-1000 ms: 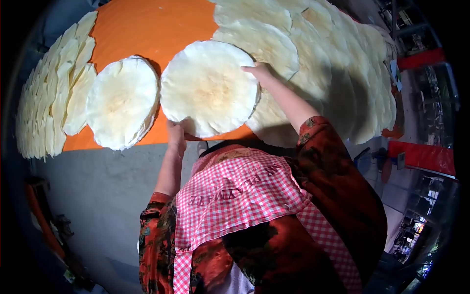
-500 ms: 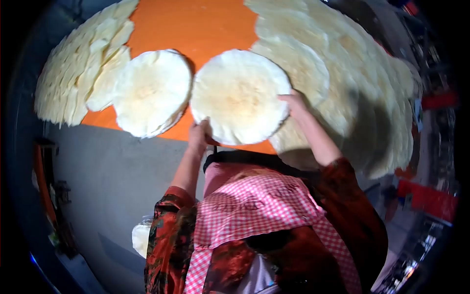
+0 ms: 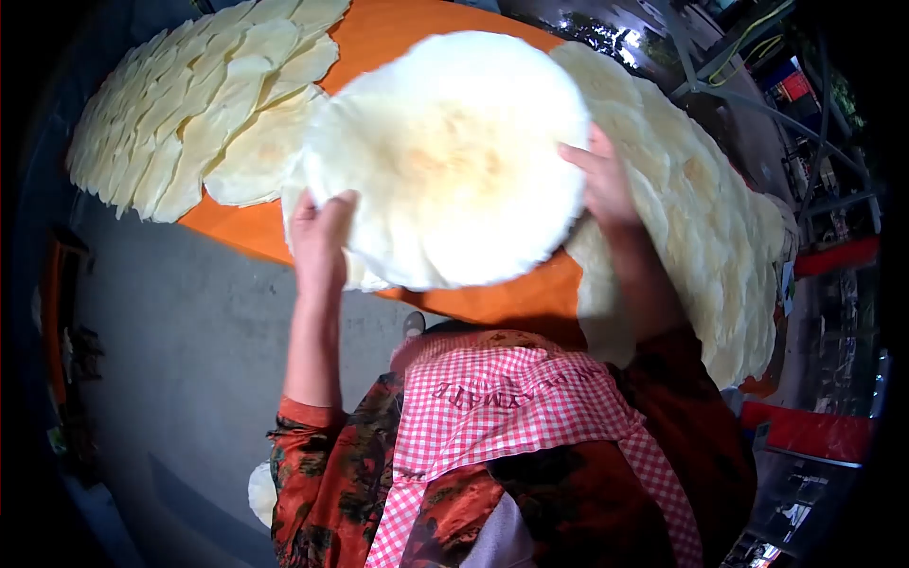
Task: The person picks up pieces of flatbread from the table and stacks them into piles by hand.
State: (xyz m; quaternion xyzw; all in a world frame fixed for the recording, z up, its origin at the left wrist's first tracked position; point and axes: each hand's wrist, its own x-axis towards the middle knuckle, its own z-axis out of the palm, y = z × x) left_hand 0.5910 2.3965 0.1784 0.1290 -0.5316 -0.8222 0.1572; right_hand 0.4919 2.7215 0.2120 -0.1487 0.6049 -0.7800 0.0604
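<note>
A large round flatbread [image 3: 464, 161], pale with a light brown middle, is raised above the orange cloth [image 3: 530, 298]. My left hand [image 3: 322, 227] pinches its lower left edge, thumb on top. At its right edge my right hand [image 3: 601, 175] grips it with the fingers partly hidden behind. Beneath its left side, most of another round stack [image 3: 365, 276] is covered from sight. Overlapping thin flatbreads [image 3: 237, 104] spread over the left of the table, and more overlapping ones [image 3: 677, 180] lie on the right.
Grey floor [image 3: 208, 322] shows in front of the table at the left. A pale round item [image 3: 262, 494] is low down beside my left sleeve. Metal bars [image 3: 701, 85] and a red panel [image 3: 814, 431] stand at the right.
The flatbread between my hands has risen off the cloth and moved left, over the other round stack. Both hands have come up with it. The view has shifted.
</note>
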